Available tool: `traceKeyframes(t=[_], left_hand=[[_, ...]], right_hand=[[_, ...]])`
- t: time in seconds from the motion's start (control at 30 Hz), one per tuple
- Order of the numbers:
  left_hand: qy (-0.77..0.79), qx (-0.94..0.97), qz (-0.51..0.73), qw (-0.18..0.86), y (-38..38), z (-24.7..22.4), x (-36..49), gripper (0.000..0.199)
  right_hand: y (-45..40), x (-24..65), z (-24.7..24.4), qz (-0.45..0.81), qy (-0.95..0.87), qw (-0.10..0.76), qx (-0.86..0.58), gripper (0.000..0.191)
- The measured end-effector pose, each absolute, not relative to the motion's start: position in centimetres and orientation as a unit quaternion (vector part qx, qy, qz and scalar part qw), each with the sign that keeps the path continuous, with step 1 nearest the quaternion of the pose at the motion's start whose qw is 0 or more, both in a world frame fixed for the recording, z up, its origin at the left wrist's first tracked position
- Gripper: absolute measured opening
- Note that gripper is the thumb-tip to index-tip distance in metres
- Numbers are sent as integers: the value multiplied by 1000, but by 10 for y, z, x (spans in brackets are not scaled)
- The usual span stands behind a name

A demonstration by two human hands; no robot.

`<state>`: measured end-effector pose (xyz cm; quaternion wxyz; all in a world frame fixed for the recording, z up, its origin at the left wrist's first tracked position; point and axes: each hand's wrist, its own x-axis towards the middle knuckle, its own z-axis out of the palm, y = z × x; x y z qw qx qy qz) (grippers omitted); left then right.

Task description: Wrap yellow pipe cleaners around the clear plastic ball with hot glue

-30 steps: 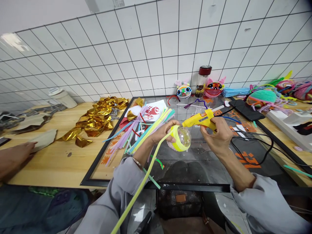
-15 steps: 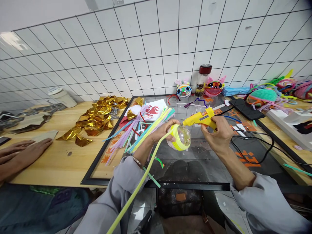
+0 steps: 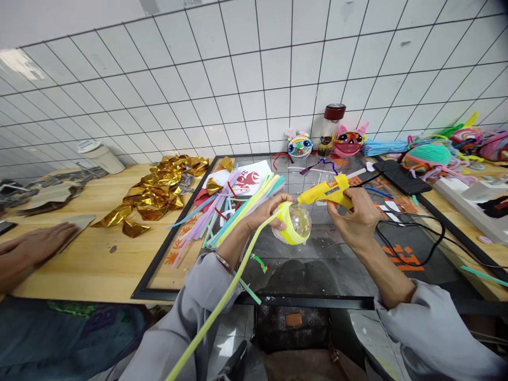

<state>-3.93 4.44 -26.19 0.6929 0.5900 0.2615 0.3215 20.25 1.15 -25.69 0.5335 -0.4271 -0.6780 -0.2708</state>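
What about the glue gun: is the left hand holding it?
No. The right hand grips the glue gun, while the left hand holds the ball.

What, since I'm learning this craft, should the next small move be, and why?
Perhaps squeeze a little glue: the right hand holds the glue gun, nozzle close to the clear ball in the left hand, and the yellow strip has a long unwound end.

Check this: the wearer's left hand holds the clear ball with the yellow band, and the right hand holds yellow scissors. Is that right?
Not quite: the head view shows the right hand holding a yellow glue gun, not scissors. The left hand does hold the clear ball with the yellow band.
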Motion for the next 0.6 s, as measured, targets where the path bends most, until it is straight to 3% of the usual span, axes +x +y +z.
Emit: traceKeyframes(t=[0.6], left_hand=[[266, 597, 316, 688, 43, -257, -39, 75]], right_hand=[[9, 203, -255, -253, -692, 538, -410, 19]])
